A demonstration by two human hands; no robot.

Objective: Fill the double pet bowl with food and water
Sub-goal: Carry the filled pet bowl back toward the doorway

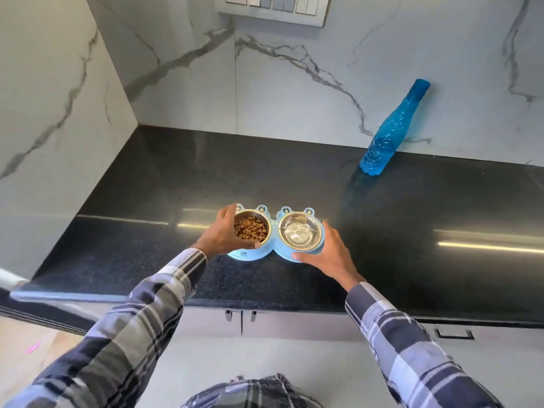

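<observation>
- We take the pale blue plastic double pet bowl (266, 253) as our landmark; it sits near the front edge of the dark speckled stone counter (147, 245).
- At the bowl's left end, our left hand (225, 235) curls around the holder, fingers over the far rim and thumb on the near edge, gripping it.
- The left steel dish (252, 228) holds a heap of brown kibble (250, 228), so we judge the food half done.
- The right steel dish (300, 232) shows ripples and glints; we think it holds water, though how deep we cannot tell.
- At the bowl's right end, our right hand (325, 254) cups the holder, thumb along the near edge and fingers against the side, closed on it.
- Far behind and to the right of the bowl, the translucent blue plastic bottle (394, 128) stands by the marble wall, well apart from both hands.
- We judge the filling finished and the step in hand to be lifting or setting the bowl. The next move calls for both ends kept level, or the water will slop.
</observation>
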